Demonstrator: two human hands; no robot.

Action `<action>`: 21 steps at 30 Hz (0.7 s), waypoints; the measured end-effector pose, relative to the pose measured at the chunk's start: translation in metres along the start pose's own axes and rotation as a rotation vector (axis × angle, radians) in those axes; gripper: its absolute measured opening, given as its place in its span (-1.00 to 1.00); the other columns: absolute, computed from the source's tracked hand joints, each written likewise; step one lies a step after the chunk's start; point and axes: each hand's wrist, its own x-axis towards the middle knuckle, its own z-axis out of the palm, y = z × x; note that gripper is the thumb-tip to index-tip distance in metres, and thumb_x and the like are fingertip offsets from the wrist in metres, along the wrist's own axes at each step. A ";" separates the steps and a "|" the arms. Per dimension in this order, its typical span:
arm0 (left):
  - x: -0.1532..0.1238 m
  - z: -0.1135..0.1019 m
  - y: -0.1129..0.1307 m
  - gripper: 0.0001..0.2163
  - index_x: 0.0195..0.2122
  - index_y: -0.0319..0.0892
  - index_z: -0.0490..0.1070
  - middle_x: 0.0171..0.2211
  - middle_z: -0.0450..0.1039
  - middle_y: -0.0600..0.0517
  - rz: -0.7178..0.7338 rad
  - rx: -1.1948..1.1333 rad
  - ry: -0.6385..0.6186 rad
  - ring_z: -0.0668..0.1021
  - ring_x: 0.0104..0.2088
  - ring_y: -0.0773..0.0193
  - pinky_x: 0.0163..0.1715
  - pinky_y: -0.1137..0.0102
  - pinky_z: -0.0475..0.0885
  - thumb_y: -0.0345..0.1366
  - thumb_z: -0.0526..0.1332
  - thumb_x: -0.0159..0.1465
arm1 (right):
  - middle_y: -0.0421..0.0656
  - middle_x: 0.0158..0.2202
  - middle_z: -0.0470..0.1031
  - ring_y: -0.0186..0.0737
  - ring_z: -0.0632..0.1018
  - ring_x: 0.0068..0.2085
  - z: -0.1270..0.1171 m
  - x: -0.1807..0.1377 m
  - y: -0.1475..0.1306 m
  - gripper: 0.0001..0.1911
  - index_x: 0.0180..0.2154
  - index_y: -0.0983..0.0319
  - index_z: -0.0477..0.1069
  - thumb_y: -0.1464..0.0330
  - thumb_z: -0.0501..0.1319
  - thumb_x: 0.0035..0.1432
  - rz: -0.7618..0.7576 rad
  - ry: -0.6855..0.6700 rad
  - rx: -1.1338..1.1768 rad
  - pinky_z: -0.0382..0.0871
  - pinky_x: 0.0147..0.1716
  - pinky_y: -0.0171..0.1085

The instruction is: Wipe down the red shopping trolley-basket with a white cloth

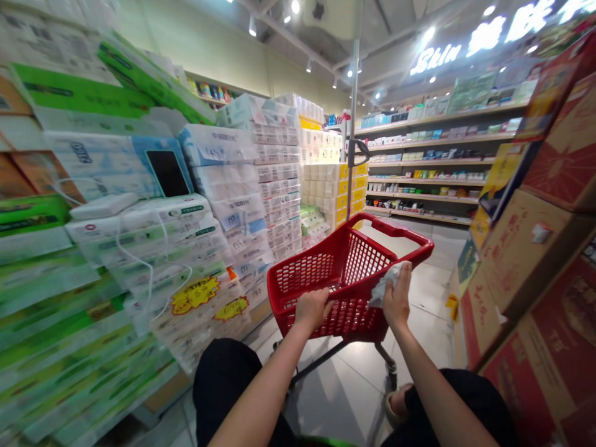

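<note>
A red plastic shopping cart [302,279] with perforated basket walls stands in front of me on dark legs with casters. My left hand [311,308] is closed over the top rim of its near side. Against the same side, farther right, my right hand [397,298] presses a crumpled pale cloth [382,284] to the red plastic. Part of the cloth is hidden under the fingers. The cart's handle [412,233] rises at the upper right, and nothing shows inside the visible part of the basket.
Stacked tissue packs [228,205] line the left, with a phone [167,172] and white cables on them. Cardboard boxes [516,248] are piled close on the right. A metal pole [354,93] stands behind the cart. Product shelves [428,161] run along the back.
</note>
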 end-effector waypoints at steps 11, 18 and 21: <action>0.001 0.000 -0.004 -0.77 -0.17 -0.10 0.33 -0.26 0.52 0.00 0.001 0.009 0.038 0.56 -0.26 0.14 -0.33 0.34 0.31 -0.06 0.07 0.37 | -0.23 0.44 -0.23 -0.21 -0.05 0.40 0.011 -0.056 -0.024 -0.39 0.39 0.00 -0.32 0.26 -0.18 0.39 -0.033 -0.270 0.113 0.02 0.32 -0.01; -0.006 -0.001 -0.009 -0.77 -0.15 -0.09 0.33 -0.25 0.52 0.00 0.018 0.018 0.025 0.55 -0.26 0.14 -0.33 0.34 0.32 -0.06 0.06 0.37 | -0.17 0.41 -0.09 -0.16 -0.01 0.39 -0.032 0.020 0.000 -0.42 0.38 0.09 -0.09 0.29 -0.16 0.37 0.014 0.144 0.051 -0.08 0.34 0.01; -0.007 -0.001 -0.007 -0.76 -0.14 -0.10 0.33 -0.24 0.52 -0.01 0.013 0.018 0.018 0.55 -0.26 0.15 -0.33 0.35 0.32 -0.06 0.04 0.38 | -0.13 0.40 -0.04 -0.14 0.03 0.38 -0.028 0.043 0.015 -0.42 0.36 0.13 -0.01 0.30 -0.14 0.34 0.033 0.159 0.062 -0.04 0.33 0.00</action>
